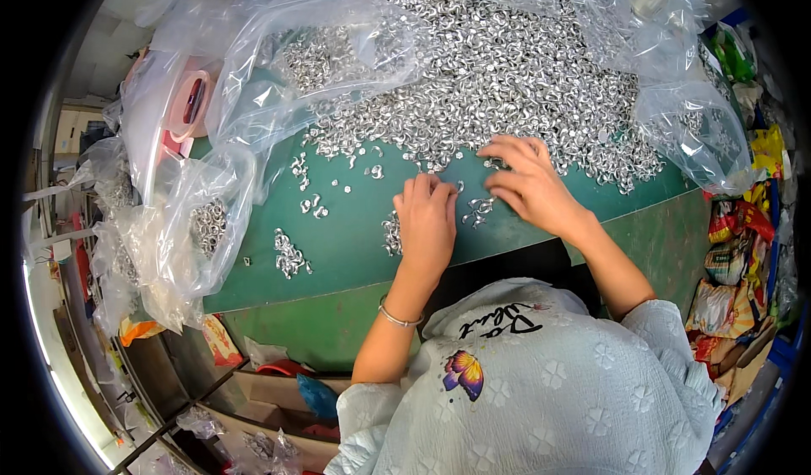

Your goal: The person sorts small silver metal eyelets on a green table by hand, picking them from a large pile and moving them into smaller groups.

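Note:
A large heap of small shiny curved metal pieces (pixel 507 69) covers the back of the green table (pixel 363 247). My left hand (pixel 425 221) is closed, its bent fingers pressed together on the tabletop at the heap's front edge. Whatever it grips is hidden under the fingers. One small metal piece (pixel 459 186) shows just beside its fingertips, and a little cluster of pieces (pixel 391 234) lies at its left side. To the right, my right hand (pixel 534 186) has its fingers apart over a few pieces (pixel 496 164) at the heap's edge. Several more pieces (pixel 478 211) lie between the two hands.
Another small pile of metal pieces (pixel 290 253) sits at left on the table, with loose ones (pixel 314 206) behind it. Clear plastic bags (pixel 190 230) bulge along the left side, and another bag (pixel 697 133) lies at right. Colourful packets (pixel 731 255) are stacked beyond the right edge.

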A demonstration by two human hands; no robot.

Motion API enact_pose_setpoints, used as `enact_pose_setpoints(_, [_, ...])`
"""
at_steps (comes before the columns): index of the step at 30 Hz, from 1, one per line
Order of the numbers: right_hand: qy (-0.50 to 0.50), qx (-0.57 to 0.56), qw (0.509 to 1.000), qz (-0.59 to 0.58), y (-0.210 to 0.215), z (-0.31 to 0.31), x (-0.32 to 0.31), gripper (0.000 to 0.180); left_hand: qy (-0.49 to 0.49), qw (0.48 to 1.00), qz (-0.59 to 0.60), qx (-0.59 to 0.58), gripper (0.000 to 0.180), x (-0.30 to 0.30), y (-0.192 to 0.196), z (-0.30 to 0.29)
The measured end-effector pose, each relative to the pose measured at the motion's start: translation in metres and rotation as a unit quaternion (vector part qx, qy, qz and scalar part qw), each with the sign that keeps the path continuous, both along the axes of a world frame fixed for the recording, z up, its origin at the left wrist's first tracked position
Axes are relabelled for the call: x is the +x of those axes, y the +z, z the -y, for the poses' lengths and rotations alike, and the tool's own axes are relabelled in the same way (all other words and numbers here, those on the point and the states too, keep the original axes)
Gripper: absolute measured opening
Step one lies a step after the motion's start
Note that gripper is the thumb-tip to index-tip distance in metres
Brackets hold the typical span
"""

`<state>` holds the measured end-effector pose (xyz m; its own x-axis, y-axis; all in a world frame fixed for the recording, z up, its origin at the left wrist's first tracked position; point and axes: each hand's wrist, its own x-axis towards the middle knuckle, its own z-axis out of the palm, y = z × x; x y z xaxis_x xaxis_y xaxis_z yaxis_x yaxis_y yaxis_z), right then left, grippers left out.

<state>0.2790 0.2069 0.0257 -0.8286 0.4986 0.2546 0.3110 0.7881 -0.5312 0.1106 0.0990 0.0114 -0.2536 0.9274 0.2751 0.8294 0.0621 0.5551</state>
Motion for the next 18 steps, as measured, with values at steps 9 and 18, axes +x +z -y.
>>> enact_pose_setpoints(9, [-0.013,0.056,0.998,-0.015,-0.003,-0.01,-0.032,0.021,0.018,1.0,-0.006,0.021,0.024,-0.013,0.007,-0.002])
enact_pose_setpoints(18, [-0.006,0.073,0.995,0.062,0.004,-0.005,-0.012,0.017,0.084,0.995,-0.053,0.001,0.021,-0.015,-0.004,0.001])
